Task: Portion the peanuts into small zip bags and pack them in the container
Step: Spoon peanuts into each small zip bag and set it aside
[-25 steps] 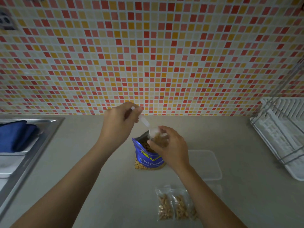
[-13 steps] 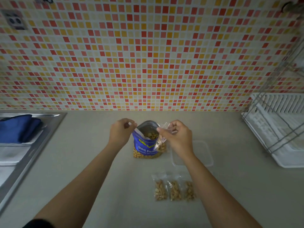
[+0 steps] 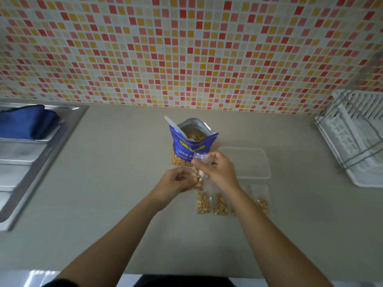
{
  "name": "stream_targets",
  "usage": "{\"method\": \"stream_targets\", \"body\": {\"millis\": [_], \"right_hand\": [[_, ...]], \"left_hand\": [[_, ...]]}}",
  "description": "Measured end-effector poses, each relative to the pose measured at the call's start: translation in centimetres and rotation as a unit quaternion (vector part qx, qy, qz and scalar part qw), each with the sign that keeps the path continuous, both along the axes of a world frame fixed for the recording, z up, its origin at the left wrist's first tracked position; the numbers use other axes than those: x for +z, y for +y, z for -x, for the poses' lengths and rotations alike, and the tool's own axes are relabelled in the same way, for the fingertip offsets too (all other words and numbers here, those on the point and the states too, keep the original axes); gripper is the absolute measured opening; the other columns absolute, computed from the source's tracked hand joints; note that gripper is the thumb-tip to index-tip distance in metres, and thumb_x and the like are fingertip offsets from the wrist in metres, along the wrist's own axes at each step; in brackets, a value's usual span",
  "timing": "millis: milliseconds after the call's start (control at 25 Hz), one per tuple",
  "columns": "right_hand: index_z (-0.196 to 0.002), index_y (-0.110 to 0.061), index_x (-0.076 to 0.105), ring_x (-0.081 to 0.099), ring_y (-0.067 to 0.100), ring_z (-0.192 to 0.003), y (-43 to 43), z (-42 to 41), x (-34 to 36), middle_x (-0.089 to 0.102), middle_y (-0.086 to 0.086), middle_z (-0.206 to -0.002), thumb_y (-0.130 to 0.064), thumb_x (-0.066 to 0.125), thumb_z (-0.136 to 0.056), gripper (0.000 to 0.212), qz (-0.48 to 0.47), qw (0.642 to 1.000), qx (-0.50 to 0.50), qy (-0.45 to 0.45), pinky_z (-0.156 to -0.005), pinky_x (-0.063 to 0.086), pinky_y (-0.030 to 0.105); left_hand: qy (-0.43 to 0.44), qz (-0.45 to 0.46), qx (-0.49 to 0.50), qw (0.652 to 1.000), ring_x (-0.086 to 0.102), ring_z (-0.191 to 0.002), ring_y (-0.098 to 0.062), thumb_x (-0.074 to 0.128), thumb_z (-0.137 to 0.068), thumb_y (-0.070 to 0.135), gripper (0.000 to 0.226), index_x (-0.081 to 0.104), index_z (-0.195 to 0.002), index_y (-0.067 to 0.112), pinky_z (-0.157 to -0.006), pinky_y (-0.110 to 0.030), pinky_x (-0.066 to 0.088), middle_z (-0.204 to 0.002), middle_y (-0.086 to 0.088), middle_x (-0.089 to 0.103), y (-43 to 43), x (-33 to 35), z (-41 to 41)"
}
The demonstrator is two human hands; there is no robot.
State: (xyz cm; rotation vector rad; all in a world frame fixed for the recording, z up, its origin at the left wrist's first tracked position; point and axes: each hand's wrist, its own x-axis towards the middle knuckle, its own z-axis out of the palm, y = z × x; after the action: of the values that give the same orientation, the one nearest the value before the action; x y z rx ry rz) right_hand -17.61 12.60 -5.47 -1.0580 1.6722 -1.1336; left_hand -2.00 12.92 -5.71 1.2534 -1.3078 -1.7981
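Beige desk: one small clear zip bag is pinched by left hand and right hand; filled bags lie unpacked beside clear plastic container.

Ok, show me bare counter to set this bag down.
Bare counter: between the sink and the peanut bag, and between the container and the rack, also right of the filled bags. Crowded in front of the peanut bag, where the left hand and right hand hold the small bag.
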Motion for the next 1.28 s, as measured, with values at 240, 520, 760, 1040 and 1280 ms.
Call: {"method": "stream_targets", "body": {"millis": [240,520,760,1040,1280], "right_hand": [[-0.093,-0.007,0.067,0.064,0.016,-0.075,0.3,1.0,-4.5,0.07,0.013,-0.089,-0.012,0.063,-0.086,0.01,-0.049,0.994,0.097,0.025,-0.074,0.052,0.025],[-0.084,-0.01,0.072,0.066,0.023,-0.075,-0.1,-0.4,-7.7,0.074,0.01,-0.083,-0.016,0.064,-0.081,0.01,-0.028,0.936,0.169,0.306,-0.071,0.051,0.029],[-0.083,-0.005,0.07,0.063,0.034,-0.078,0.2,-0.6,-7.1,0.069,0.017,-0.085,-0.014,0.06,-0.075,0.016,0.021,0.918,0.14,0.372,-0.071,0.052,0.037],[-0.086,-0.011,0.069,0.055,0.012,-0.062,-2.4,2.7,0.8,0.065,0.01,-0.081,-0.014,0.06,-0.083,0.01,0.201,0.93,-0.048,0.304,-0.067,0.048,0.026],[-0.111,-0.008,0.065,0.066,0.027,-0.096,-6.4,2.9,3.0,0.068,0.012,-0.112,-0.023,0.051,-0.092,0.027,0.038,0.963,-0.001,0.266,-0.085,0.045,0.028]], "left_hand": [[-0.116,-0.049,0.013,0.992,0.054,-0.058,-0.004,0.063,-0.082,0.004,0.014,0.065,-0.074,0.015,-0.06,-0.015,0.046,-0.066,0.002,0.061,0.9,-3.8,-1.7],[-0.318,0.076,0.045,0.944,0.057,-0.061,-0.011,0.069,-0.077,0.014,0.004,0.066,-0.079,0.015,-0.053,-0.007,0.041,-0.066,0.002,0.062,2.3,-6.5,-1.8],[-0.404,0.129,0.034,0.905,0.063,-0.09,-0.029,0.064,-0.081,0.024,0.032,0.061,-0.106,0.005,-0.075,-0.03,0.046,-0.091,-0.013,0.07,1.8,-6.3,-1.5],[-0.258,0.18,0.292,0.903,0.065,-0.077,-0.027,0.055,-0.085,0.035,0.025,0.066,-0.089,0.012,-0.077,-0.034,0.049,-0.07,-0.003,0.065,-6.9,3.3,-2.7],[-0.266,0.124,0.24,0.925,0.053,-0.075,-0.021,0.059,-0.085,0.041,0.034,0.063,-0.084,0.007,-0.069,-0.031,0.041,-0.077,-0.007,0.059,-11.6,5.7,0.2]]}}
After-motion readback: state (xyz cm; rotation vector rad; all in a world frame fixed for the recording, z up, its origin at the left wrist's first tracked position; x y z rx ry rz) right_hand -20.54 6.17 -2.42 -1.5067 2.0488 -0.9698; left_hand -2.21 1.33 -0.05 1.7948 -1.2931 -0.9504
